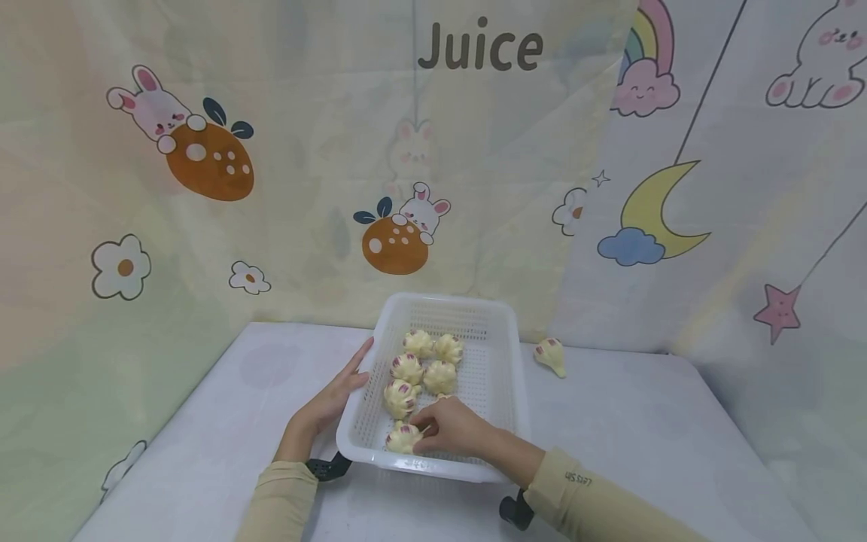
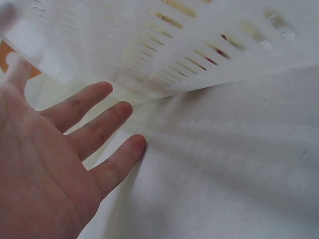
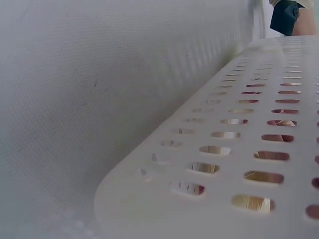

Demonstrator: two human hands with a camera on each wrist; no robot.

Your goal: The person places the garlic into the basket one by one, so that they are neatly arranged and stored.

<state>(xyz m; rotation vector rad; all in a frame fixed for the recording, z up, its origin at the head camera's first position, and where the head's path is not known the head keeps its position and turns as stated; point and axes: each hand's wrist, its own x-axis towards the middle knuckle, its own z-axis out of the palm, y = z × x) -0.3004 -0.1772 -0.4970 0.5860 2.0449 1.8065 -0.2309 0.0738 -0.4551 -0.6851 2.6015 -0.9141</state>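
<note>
A white plastic basket (image 1: 497,376) with slotted sides stands on the table. Inside, along its left half, lie several cream garlic bulbs (image 1: 407,368) with purple streaks. My right hand (image 1: 460,429) reaches over the near rim and pinches a garlic bulb (image 1: 401,438) in the near left corner. Part of another bulb is hidden behind that hand. At the basket's left side is my left hand (image 1: 332,403), its fingers straight and spread, thumb up at the rim. The left wrist view shows its palm (image 2: 45,159) beside the slotted wall, holding nothing.
One more garlic bulb (image 1: 551,355) lies on the white table (image 1: 609,436), right of the basket near the back edge. A printed cloth (image 1: 305,173) with cartoon rabbits hangs behind the table. Dark wrist straps (image 1: 329,467) sit below the basket's near corners.
</note>
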